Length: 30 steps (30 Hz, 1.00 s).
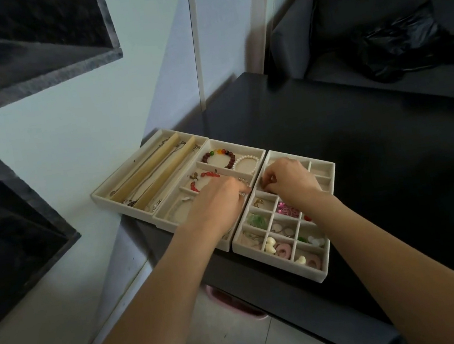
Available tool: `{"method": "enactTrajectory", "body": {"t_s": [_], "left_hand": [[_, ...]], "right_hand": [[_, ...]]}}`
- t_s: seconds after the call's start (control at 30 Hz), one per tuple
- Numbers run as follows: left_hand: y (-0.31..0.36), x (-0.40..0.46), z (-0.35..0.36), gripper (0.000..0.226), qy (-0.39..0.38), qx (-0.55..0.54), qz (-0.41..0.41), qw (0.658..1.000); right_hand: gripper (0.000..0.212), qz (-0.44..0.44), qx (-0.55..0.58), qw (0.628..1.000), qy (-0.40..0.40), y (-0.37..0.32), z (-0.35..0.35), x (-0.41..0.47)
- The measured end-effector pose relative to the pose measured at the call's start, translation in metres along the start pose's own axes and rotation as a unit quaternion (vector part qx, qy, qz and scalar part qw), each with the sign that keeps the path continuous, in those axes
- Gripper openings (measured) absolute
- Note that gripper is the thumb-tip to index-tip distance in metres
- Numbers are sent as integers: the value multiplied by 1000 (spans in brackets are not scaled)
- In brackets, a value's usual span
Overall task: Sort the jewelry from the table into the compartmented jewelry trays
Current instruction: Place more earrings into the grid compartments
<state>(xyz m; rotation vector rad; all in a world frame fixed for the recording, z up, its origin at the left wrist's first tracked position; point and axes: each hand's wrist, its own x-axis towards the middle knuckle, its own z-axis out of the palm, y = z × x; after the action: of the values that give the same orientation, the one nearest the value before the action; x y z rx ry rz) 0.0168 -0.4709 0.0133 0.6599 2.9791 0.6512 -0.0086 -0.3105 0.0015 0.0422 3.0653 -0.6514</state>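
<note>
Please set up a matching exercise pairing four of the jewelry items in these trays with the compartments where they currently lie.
Things:
1. white pearl bracelet
2. pink beads
3. green piece
4. thin chains

Places:
A. left tray, among the long rolls
B. right tray, left column
C. middle tray, far compartment
D. right tray, middle column

Pairs: 1-C, 2-D, 3-B, 4-A

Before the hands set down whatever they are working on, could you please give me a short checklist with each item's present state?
1. Right hand pinches a small item over the grid tray: ok.
2. What the item is: cannot tell, too small.
3. Left hand grips something: cannot tell, fingers hidden.
4. Cells near the right hand are free: ok, far-right ones look bare.
5. Trays sit fully on the table: not ok, the middle tray overhangs the edge.
</note>
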Motion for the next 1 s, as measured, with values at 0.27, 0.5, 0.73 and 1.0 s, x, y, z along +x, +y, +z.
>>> {"method": "enactTrajectory", "body": {"t_s": [0.27, 0.5, 0.73, 1.0], "left_hand": [[3, -1, -2, 34, 7, 0, 3, 1000], [3, -1, -3, 34, 2, 4, 0, 1000], [3, -1, -2, 33, 8, -2, 2, 1000], [4, -1, -4, 32, 8, -25, -4, 1000]], "right_hand": [[13, -7, 40, 999, -22, 4, -2, 0], [11, -6, 42, 999, -11, 3, -8, 0], [10, -21, -11, 999, 30, 4, -15, -4], [16, -29, -45, 999, 1, 3, -9, -4]]}}
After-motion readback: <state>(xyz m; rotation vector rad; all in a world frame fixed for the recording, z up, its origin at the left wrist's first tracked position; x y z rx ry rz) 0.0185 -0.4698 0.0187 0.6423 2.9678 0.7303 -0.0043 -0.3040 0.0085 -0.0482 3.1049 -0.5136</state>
